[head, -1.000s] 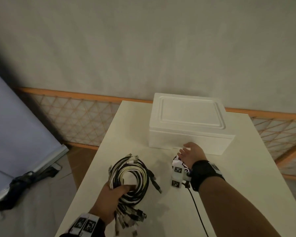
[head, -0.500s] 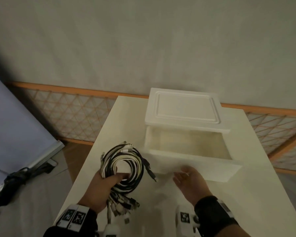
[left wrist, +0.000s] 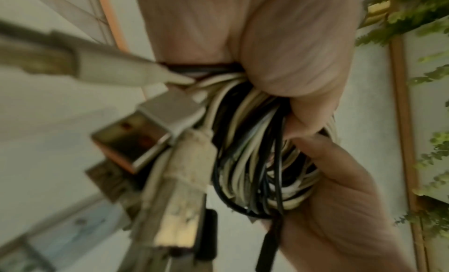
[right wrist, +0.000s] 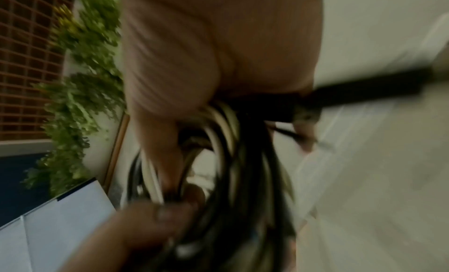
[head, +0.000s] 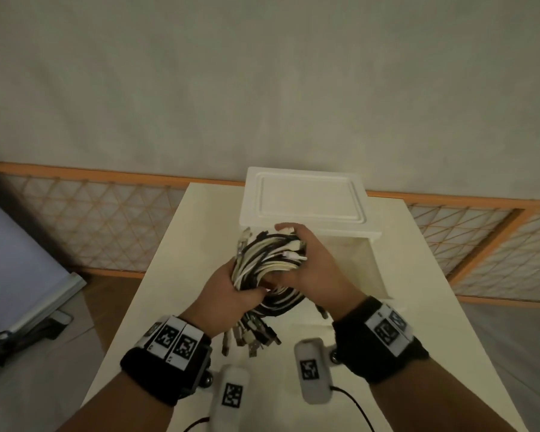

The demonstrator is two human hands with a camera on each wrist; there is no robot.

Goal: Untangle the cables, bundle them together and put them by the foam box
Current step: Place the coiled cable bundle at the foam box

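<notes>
Table [head: 175, 275]: both grips wrapped round cable bundle [head: 268, 266]

Your right wrist view is smeared by blur, so the cable coil [right wrist: 228, 160] reads only as dark and pale streaks. In the head view your hands hide the foam box's [head: 371, 266] open interior, and both forearms run off the bottom edge.
</notes>
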